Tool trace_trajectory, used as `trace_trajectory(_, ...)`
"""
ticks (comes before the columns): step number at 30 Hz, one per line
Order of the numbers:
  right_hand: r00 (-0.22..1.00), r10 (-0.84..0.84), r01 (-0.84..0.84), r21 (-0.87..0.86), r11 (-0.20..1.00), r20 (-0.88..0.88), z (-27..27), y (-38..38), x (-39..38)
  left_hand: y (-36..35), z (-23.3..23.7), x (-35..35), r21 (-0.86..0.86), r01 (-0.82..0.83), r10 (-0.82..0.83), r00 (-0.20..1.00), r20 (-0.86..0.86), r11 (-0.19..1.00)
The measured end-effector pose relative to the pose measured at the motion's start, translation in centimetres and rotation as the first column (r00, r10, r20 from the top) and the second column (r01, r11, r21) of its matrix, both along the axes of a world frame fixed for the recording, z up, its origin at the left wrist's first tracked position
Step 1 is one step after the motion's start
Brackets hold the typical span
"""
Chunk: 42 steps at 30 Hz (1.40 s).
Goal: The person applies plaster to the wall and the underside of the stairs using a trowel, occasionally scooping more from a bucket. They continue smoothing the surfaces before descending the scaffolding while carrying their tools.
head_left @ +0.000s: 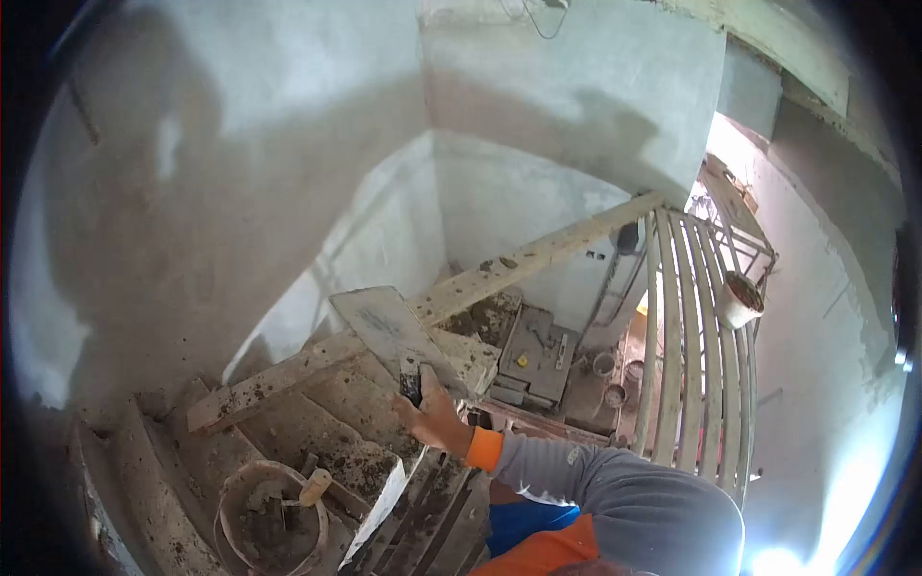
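My right hand (437, 418), in a grey sleeve with an orange cuff, is closed around the black handle of a plastering float (392, 326). The float's flat, greyish rectangular blade points up and left, over a long wooden plank (523, 261). Down and to the left of the hand stands a mortar-stained bucket (227, 509). A tool with a wooden handle (314, 488) rests in that bucket; its lower part is hard to make out. My left hand does not show.
Dirty stair steps (322, 422) with mortar crumbs lie below the plank. Slatted wooden boards (677, 336) run along the right, with a white bucket (738, 312) on them. Several containers (615, 394) stand on the floor far below. Plastered walls (327, 115) rise behind.
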State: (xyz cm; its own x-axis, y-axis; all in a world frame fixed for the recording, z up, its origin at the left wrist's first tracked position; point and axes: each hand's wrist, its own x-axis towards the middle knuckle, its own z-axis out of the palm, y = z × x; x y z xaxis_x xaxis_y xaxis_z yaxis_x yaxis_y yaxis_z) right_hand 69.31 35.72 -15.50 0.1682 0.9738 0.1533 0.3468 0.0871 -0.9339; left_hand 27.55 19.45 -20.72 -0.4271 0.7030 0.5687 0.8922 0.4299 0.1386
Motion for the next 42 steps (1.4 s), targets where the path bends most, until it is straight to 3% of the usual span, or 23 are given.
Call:
trace_trajectory(4,0.999,-0.031,0.034,0.171,0.985,-0.017,-1.4,-0.4,-0.7,-0.2,1.6,-0.8,0.068,0.135,-0.141,0.986,0.090,0.988)
trace_trajectory(7,0.998,-0.025,0.015,0.161,0.987,0.062,-3.4,0.0,-0.8,-0.2,3.1,-1.3,0.145,0.241,-0.269,0.936,0.226,0.960)
trace_trajectory(9,0.998,-0.005,-0.005,0.140,0.990,0.067,-3.0,-0.3,-0.7,-0.1,3.7,-1.8,0.204,0.245,-0.311,0.853,0.419,0.948)
trace_trajectory(12,0.998,0.067,-0.068,0.045,0.997,0.009,-0.3,-0.9,-0.3,0.8,4.6,-1.6,0.225,0.104,-0.241,0.608,0.757,0.969)
trace_trajectory(15,0.992,0.119,-0.120,-0.027,0.992,-0.032,-0.3,-0.9,-1.1,2.3,5.7,-1.2,0.114,-0.044,-0.097,0.277,0.956,0.993)
trace_trajectory(17,0.989,0.148,-0.150,-0.090,0.985,-0.028,-0.1,-0.7,-1.7,3.6,8.1,-0.1,0.049,-0.022,-0.046,0.137,0.989,0.999)
trace_trajectory(19,0.979,0.202,-0.199,-0.170,0.965,0.001,0.6,-0.4,-2.4,3.5,9.1,1.7,0.048,0.096,-0.055,0.074,0.996,0.994)
trace_trajectory(21,0.977,0.207,-0.199,-0.136,0.970,0.043,0.1,-1.0,-3.2,3.0,8.6,2.2,0.168,0.325,-0.215,0.116,0.970,0.931)
trace_trajectory(23,0.960,0.279,-0.277,-0.211,0.937,-0.023,1.3,-2.5,-2.5,3.2,10.2,3.8,0.091,0.462,-0.274,0.346,0.897,0.882)
trace_trajectory(24,0.979,0.194,-0.179,-0.208,0.962,0.055,2.5,-3.5,-2.3,4.1,10.0,3.1,-0.020,0.341,-0.122,0.389,0.913,0.940)
trace_trajectory(25,0.974,0.218,-0.195,-0.281,0.940,0.054,3.5,-4.3,-1.8,5.0,9.6,2.3,-0.129,0.215,0.033,0.400,0.916,0.968)
trace_trajectory(27,0.961,0.271,-0.223,-0.423,0.878,0.056,4.8,-5.5,-0.3,5.9,10.6,1.1,-0.173,0.040,0.167,0.122,0.978,0.984)
trace_trajectory(29,0.944,0.172,-0.070,-0.339,0.938,0.280,1.2,-6.3,-0.4,6.9,14.0,6.2,-0.072,0.001,0.071,-0.120,0.990,0.997)
trace_trajectory(30,0.911,0.125,-0.008,-0.286,0.958,0.393,0.4,-7.2,-0.1,7.1,14.0,5.6,-0.116,-0.031,0.110,-0.157,0.981,0.993)
trace_trajectory(32,0.913,-0.062,0.120,-0.121,0.985,0.403,2.7,-9.1,3.4,8.1,12.8,3.6,-0.215,-0.092,0.190,-0.227,0.955,0.972)
trace_trajectory(34,0.845,0.249,-0.094,-0.327,0.941,0.474,4.3,-11.1,8.2,7.6,15.6,5.3,-0.181,-0.136,0.153,-0.194,0.969,0.974)
trace_trajectory(35,0.926,0.072,0.038,-0.281,0.959,0.370,5.5,-12.7,10.6,8.0,17.1,6.1,-0.155,-0.154,0.127,-0.177,0.976,0.976)
trace_trajectory(36,0.961,-0.114,0.179,-0.253,0.951,0.254,7.4,-14.6,13.2,8.7,17.7,5.0,-0.328,-0.128,0.309,-0.149,0.939,0.936)
trace_trajectory(38,0.724,-0.002,0.300,-0.312,0.902,0.690,11.0,-17.9,18.1,9.8,17.7,3.1,-0.256,-0.183,0.227,-0.164,0.960,0.949)
trace_trajectory(40,0.817,-0.159,0.405,-0.356,0.842,0.554,7.2,-22.8,22.6,9.6,19.8,2.8,-0.235,-0.190,0.212,-0.133,0.968,0.953)
trace_trajectory(42,0.839,-0.172,0.486,-0.568,0.664,0.516,9.7,-26.0,26.2,9.0,24.1,6.3,-0.270,-0.140,0.263,-0.063,0.963,0.953)
